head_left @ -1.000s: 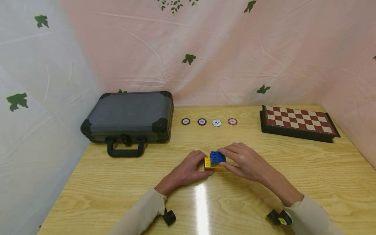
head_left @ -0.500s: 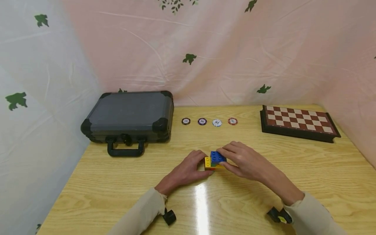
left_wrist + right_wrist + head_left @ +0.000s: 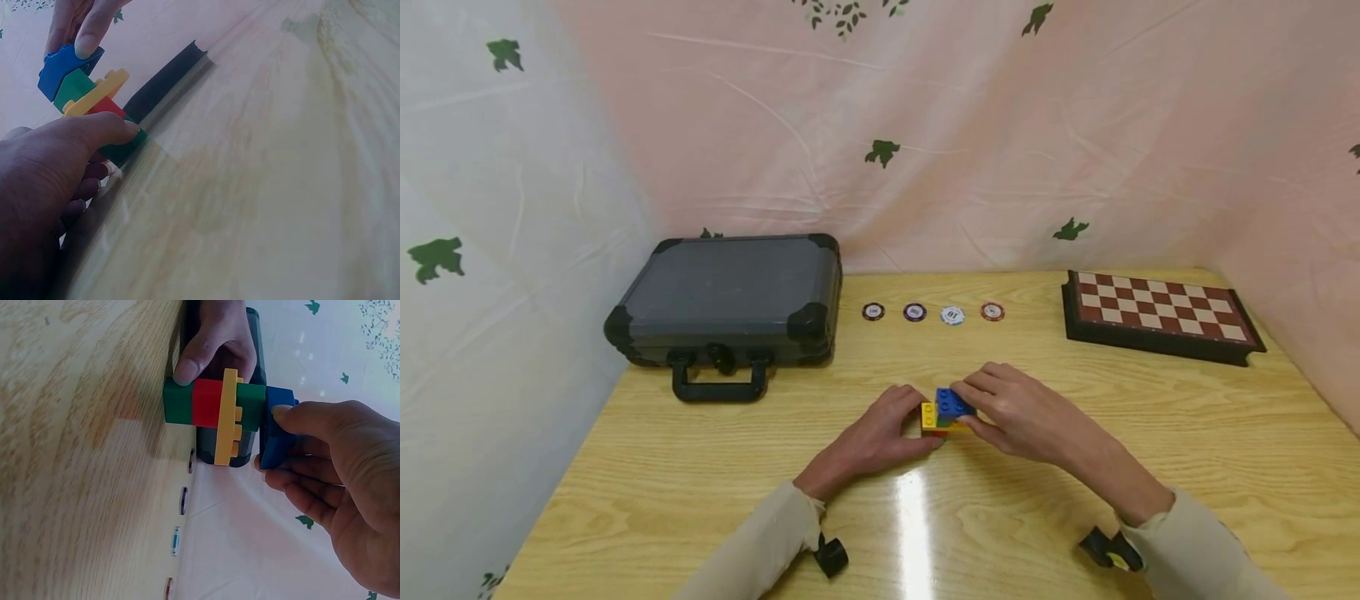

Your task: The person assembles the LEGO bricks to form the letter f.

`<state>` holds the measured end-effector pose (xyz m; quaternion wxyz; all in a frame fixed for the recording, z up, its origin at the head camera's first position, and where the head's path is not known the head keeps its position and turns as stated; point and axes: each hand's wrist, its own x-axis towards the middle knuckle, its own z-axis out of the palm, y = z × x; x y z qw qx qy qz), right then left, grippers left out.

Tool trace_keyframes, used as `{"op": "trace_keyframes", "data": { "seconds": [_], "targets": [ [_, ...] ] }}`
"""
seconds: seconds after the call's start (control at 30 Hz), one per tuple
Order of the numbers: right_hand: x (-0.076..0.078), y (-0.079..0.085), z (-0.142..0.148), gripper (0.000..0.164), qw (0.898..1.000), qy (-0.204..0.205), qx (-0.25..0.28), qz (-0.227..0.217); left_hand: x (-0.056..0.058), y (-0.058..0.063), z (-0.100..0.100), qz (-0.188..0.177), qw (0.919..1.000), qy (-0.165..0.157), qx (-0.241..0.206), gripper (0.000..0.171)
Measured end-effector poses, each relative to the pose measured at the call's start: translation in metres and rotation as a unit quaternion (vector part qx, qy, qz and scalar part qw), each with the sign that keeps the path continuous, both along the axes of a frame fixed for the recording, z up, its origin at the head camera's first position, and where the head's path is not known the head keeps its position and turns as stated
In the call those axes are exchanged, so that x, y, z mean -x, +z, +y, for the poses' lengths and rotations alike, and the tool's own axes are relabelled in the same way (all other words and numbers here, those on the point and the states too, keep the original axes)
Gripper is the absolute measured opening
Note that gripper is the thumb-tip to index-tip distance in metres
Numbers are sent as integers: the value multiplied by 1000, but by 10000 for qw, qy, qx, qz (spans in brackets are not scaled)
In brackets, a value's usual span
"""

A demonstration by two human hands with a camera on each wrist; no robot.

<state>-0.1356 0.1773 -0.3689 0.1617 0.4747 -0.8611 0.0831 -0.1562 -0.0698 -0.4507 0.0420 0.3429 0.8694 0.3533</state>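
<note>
A small tower of toy building bricks stands on the table between my two hands. From the bottom up it has a green brick (image 3: 178, 404), a red brick (image 3: 205, 403), a wide thin yellow plate (image 3: 225, 425), another green brick (image 3: 250, 403) and a blue brick (image 3: 274, 445) with slanted sides. My left hand (image 3: 886, 432) holds the tower low down, its thumb on the bottom green brick. Thumb and fingers of my right hand (image 3: 1026, 417) pinch the blue brick at the top, which sits right at the upper green brick's studs.
Behind the hands, several poker chips (image 3: 952, 315) lie in a row on the wooden table (image 3: 700, 500). A grey case (image 3: 730, 283) with a black handle stands at the back left. At the back right lies a checkered game board (image 3: 1161, 312). Patterned cloth (image 3: 962, 100) hangs behind the table.
</note>
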Motion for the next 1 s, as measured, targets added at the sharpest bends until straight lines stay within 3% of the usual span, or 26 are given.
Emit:
{"op": "trace_keyframes", "data": {
  "seconds": [0.67, 1.0],
  "targets": [
    [-1, 2, -2, 46, 9992, -69, -250, 301, -1, -1, 0, 23, 10000, 39, 9, 34],
    [-6, 0, -2, 47, 9981, -370, -247, 430, 0, -1, 0, 75, 10000, -24, -26, 35]
  ]
}}
